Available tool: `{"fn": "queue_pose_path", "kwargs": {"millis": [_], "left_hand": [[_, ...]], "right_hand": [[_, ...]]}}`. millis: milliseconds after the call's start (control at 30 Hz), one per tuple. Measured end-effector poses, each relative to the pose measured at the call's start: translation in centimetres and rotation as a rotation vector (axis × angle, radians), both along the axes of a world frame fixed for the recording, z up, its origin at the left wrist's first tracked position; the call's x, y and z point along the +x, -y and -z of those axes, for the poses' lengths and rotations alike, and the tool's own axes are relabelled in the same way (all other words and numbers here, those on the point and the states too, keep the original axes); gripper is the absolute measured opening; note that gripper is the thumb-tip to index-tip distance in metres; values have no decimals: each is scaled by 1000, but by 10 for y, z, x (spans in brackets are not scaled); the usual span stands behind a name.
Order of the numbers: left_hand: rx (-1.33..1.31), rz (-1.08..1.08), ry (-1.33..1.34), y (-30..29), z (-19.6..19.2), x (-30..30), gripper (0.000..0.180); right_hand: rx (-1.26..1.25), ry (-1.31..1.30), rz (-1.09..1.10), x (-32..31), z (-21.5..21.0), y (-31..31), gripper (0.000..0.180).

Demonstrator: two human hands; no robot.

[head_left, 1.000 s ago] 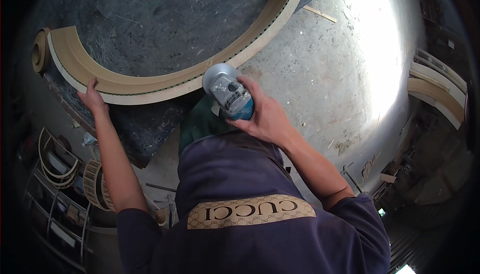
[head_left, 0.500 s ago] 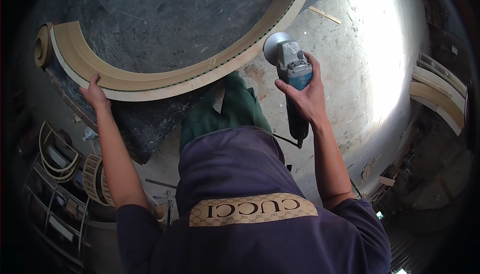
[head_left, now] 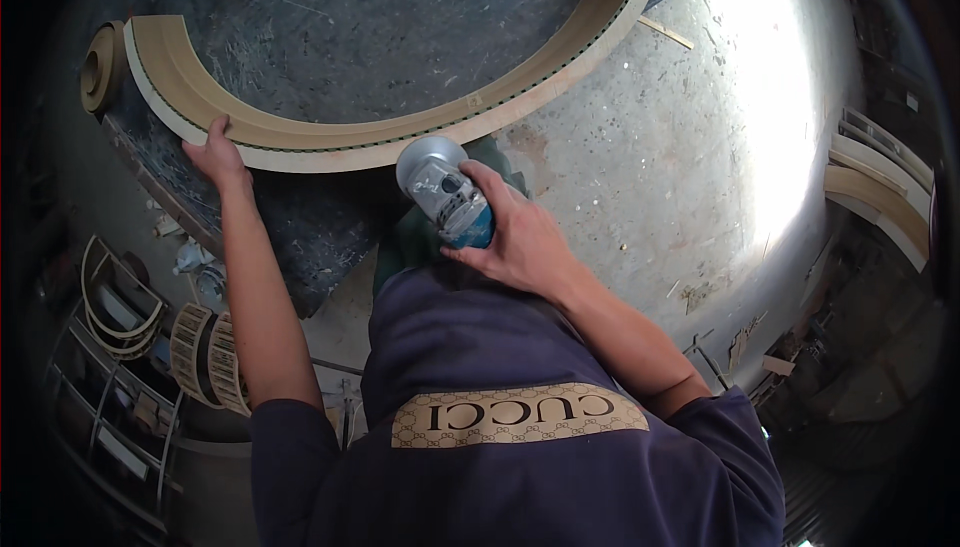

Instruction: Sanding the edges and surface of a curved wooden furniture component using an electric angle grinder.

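**Head view: disc (head_left: 424,154) close by the wooden curve (head_left: 340,139)**

Our landmark, the wooden curve, lies on the dark worktop (head_left: 380,37), its left end just beside a round wooden piece (head_left: 100,67). Our hands are well apart. We rest the left hand (head_left: 219,159) on the curve's left stretch, thumb over its top; the fingers are largely hidden, so we cannot tell how firmly they grip. We wrap the right hand (head_left: 520,247) around the angle grinder (head_left: 448,195) at the curve's near edge; whether its disc touches the wood, we cannot tell. If that disc tilts or catches, we judge it could gouge the curve. With one hand steadying only the left stretch, a hard push might swing the piece. Our green trousers (head_left: 400,245) are just below the curve, so a slip toward us could snag cloth.
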State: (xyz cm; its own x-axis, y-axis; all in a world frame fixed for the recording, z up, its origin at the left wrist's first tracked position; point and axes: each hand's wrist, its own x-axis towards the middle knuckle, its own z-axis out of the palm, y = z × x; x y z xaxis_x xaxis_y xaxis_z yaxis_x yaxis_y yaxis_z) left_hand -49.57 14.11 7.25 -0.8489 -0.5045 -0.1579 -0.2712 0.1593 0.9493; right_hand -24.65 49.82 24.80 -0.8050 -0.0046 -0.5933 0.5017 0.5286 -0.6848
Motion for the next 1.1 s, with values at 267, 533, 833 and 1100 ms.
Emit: {"fn": "queue_pose_path", "kwargs": {"millis": [267,533,833,1100], "left_hand": [[16,12,-16,6,5,0,63],[8,25,-9,3,2,-1,62],[-14,32,35,1,-14,2,69],[-847,840,-235,-135,-95,109,75]], "right_hand": [[39,-20,94,-1,-3,-9,97],[130,-28,326,8,-1,-71,101],[143,-130,490,12,10,-133,100],[171,-263,711,61,8,-147,100]]}}
